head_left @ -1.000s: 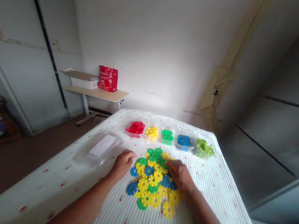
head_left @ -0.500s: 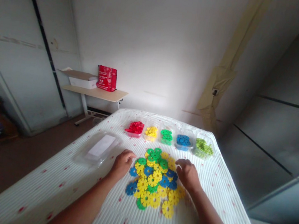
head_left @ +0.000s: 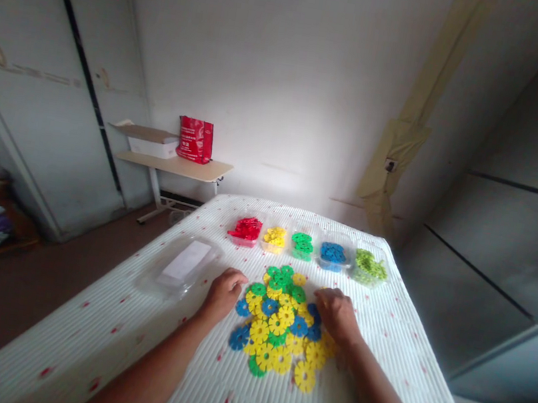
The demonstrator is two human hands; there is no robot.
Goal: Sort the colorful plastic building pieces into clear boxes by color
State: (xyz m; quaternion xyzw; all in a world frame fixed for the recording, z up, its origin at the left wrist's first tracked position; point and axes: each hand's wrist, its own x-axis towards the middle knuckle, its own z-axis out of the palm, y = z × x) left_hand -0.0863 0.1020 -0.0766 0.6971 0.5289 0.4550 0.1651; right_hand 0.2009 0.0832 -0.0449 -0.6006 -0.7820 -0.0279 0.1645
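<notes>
Right hand (head_left: 339, 316) had been drawn rightward; between it and the left hand (head_left: 222, 295), both curled, grips unclear, discs (head_left: 277, 325) were piled. Red, yellow, green, blue, lime pieces (head_left: 370, 266) were held in tubs (head_left: 244, 243).

Bare left hand (head_left: 223, 294), bare right hand (head_left: 339, 314), rounded knuckles, narrow wrists, left forearm (head_left: 154, 367) and right forearm (head_left: 384, 397) uncovered (fingernails too blurred to tell), smooth tapering outlines, broadening away from the wrists.

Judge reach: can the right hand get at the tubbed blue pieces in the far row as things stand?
Probably yes: the right hand is just on the near side of the tubbed blue pieces, and only tablecloth shows between them.
</notes>
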